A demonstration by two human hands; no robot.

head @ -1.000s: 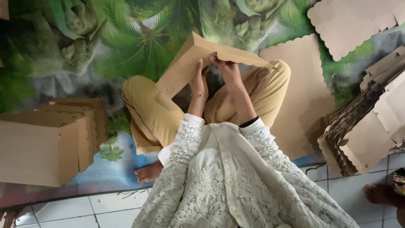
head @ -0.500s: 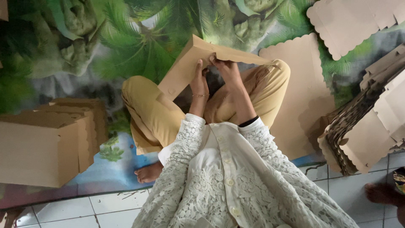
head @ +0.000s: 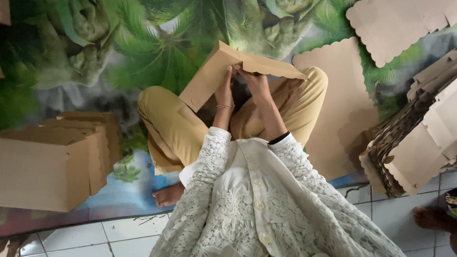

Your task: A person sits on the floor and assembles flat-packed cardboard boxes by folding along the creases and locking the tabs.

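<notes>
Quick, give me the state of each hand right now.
Left hand: fingers closed on the folded cardboard sheet, bracelet at the wrist.
Right hand: gripping the same sheet at its fold.

A leaf-printed mat on floor tiles carries cardboard boxes and flat sheets.

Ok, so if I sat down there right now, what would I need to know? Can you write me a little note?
Left hand: grips the bent cardboard sheet over the lap.
Right hand: grips the same sheet, right beside the left.
Done: folded boxes stand together on the mat to the left.
Left: the sheet in hand is only partly folded. A pile of flat sheets lies to the right, with one loose flat sheet by the knee.
</notes>
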